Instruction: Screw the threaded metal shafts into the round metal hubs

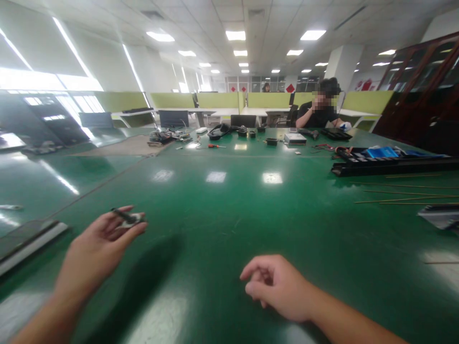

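Note:
My left hand (98,243) is raised over the green table (201,215). Its thumb and fingers are closed on a small black-and-white part (129,220), with a dark stick-like piece jutting to the left and a pale, rounded piece below. Blur and the fingers hide the part's exact kind. To the right, my right hand (276,286) hovers low above the tabletop. Its fingers are loosely curled, a gap shows between thumb and forefinger, and nothing is visible in it.
A flat, pale-edged device (39,243) lies at the left. Along the far side are an orange screwdriver (215,145), small black boxes (271,142) and a white box (295,139). A black rail (394,167) and thin rods (405,199) lie right. Another person (317,112) sits opposite.

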